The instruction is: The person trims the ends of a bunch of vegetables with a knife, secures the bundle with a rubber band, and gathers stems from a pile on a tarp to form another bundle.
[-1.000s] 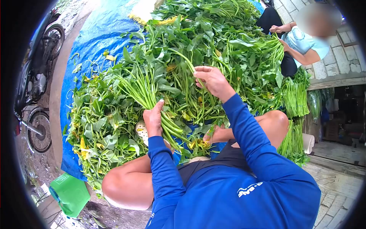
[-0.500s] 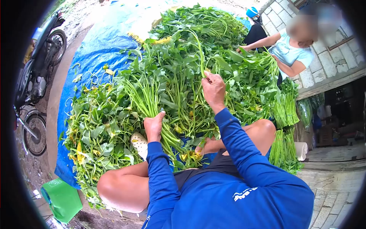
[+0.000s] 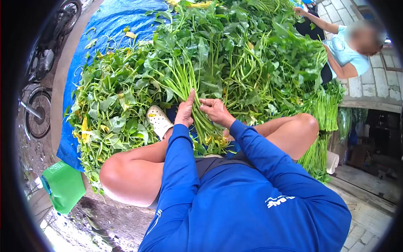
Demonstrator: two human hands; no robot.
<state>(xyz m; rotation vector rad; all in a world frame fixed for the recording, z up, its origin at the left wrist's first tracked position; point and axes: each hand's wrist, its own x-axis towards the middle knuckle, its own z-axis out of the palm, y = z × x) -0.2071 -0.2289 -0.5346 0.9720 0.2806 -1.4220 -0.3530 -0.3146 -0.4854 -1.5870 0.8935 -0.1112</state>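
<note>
A bundle of long-stemmed leafy greens that look like water spinach (image 3: 181, 79) stands between my hands, leaves pointing away and cut stems towards my lap. Around its left side is my left hand (image 3: 185, 111), closed on the stems with the thumb pointing up. My right hand (image 3: 216, 112) touches the bundle from the right, its thumb and fingers drawn together at the stems. Its exact grip is partly hidden. Loose greens (image 3: 113, 101) and yellowed leaves lie heaped beyond and to the left of my hands.
A blue tarp (image 3: 121, 17) lies under the heap. Tied bundles (image 3: 325, 113) are stacked at right, near another person (image 3: 350, 50) handling greens. At left are a motorcycle (image 3: 40, 105) and a green container (image 3: 63, 187). A cream clog (image 3: 158, 120) is on my foot.
My right hand has come down and left from holding up a single stem to the bundle. My left hand has shifted up and right with the bundle. The view has tilted downward.
</note>
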